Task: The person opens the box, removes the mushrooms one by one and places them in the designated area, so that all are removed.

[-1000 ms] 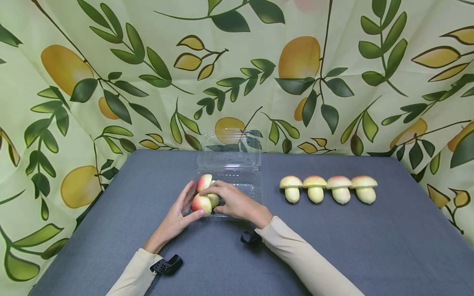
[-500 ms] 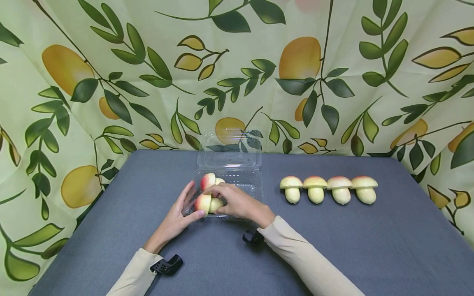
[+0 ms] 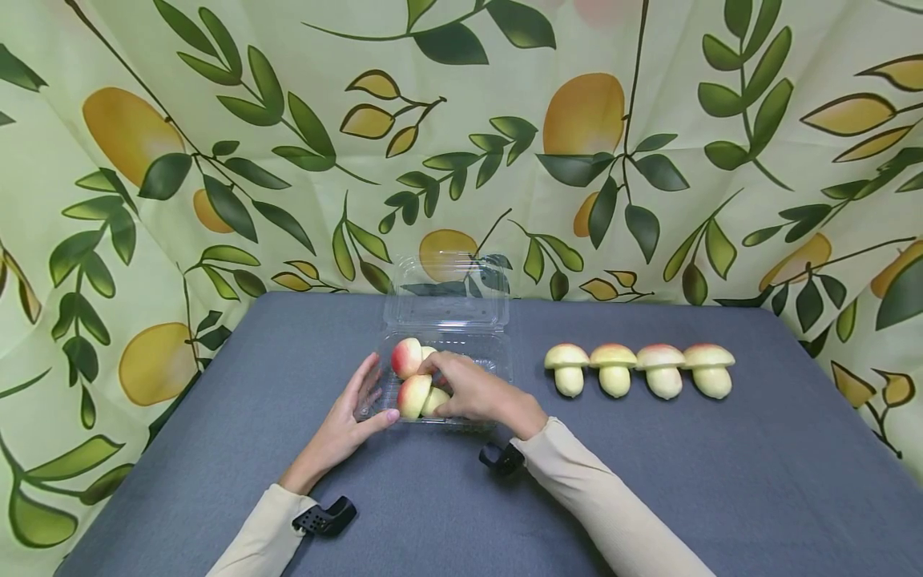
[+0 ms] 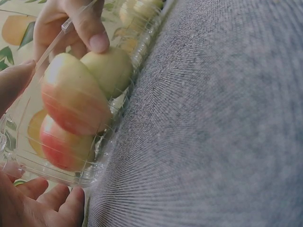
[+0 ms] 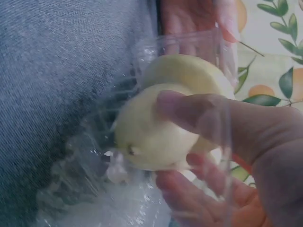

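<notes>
The right hand point(image 3: 472, 389) pinches the pale stem point(image 5: 147, 125) of the near mushroom point(image 3: 413, 397), thumb laid on one side and fingers curled against the other. That mushroom sits in the clear box point(image 3: 499, 353) under this hand, its cap pointing toward the left hand point(image 3: 349, 413), which is spread around the box's left end, thumb apart from the fingers; whether it presses the plastic I cannot tell. Just beyond the right hand's fingertips, the far mushroom point(image 3: 407, 358) lies in the same box, close against the near one, its stem partly covered by that hand. The step in hand looks like settling the near mushroom beside its neighbour; the next move would call for seating it low, then loosening the pinch without tipping either. Both caps are smooth, firm-looking domes, cream-yellow blushing to red, and the stem in the grip is plump and rounded at its end. The box is thin, glossy and ribbed, probably flexible, its lid point(image 3: 447, 308) raised on the side away from the hands. To the right of the right hand, a row of four mushrooms point(image 3: 662, 381) lies on the bench point(image 3: 404, 513), caps touching, stems toward the person. Matte grey woven cloth covers the bench, with creased, leaf-printed fabric point(image 3: 469, 96) farther beyond.
</notes>
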`<state>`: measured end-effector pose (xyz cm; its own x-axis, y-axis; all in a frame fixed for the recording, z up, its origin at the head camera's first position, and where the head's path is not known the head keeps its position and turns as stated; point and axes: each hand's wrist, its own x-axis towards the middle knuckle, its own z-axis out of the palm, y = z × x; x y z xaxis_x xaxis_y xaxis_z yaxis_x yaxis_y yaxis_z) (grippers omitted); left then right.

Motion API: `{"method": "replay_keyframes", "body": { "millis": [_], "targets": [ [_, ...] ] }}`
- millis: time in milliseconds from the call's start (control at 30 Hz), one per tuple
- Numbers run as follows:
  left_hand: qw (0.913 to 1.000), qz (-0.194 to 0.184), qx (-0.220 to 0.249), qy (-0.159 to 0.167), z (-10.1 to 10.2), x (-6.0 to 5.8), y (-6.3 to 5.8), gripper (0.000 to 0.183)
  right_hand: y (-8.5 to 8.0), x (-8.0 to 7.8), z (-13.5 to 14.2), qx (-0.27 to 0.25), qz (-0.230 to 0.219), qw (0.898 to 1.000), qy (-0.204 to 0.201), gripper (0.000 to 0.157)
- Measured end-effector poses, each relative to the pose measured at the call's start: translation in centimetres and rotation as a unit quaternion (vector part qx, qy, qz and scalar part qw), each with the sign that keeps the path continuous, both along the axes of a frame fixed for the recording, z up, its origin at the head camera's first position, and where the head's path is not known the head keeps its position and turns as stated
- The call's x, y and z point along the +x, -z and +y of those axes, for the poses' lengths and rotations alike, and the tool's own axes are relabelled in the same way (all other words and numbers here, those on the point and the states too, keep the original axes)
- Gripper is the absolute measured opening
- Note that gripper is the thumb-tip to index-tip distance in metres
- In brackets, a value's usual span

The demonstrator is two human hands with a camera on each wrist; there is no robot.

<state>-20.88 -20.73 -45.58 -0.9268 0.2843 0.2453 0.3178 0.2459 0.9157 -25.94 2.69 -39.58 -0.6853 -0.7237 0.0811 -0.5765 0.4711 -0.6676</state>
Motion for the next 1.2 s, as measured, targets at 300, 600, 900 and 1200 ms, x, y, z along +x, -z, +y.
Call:
{"method": "replay_keyframes", "body": {
  "millis": [300,600,900,1200],
  "targets": [
    [1.0000,0.002,0.005,0.000,0.0,0.0,0.0,0.090,-0.4,0.0,0.7,0.020,-0.020,0.999,0.026,0.054],
    [1.0000,0.007,0.000,0.000,0.0,0.0,0.0,0.090,0.3,-0.1,0.5,0.028,0.034,0.999,-0.007,0.059],
    [0.9999,0.013,-0.005,-0.001,0.0,0.0,0.0,0.091,0.7,-0.1,0.5,0.029,0.048,0.998,-0.008,0.059],
    [0.9999,0.003,-0.008,-0.007,-0.1,0.0,0.1,0.090,0.7,-0.2,1.1,0.004,0.045,0.999,0.000,0.058]
  ]
}}
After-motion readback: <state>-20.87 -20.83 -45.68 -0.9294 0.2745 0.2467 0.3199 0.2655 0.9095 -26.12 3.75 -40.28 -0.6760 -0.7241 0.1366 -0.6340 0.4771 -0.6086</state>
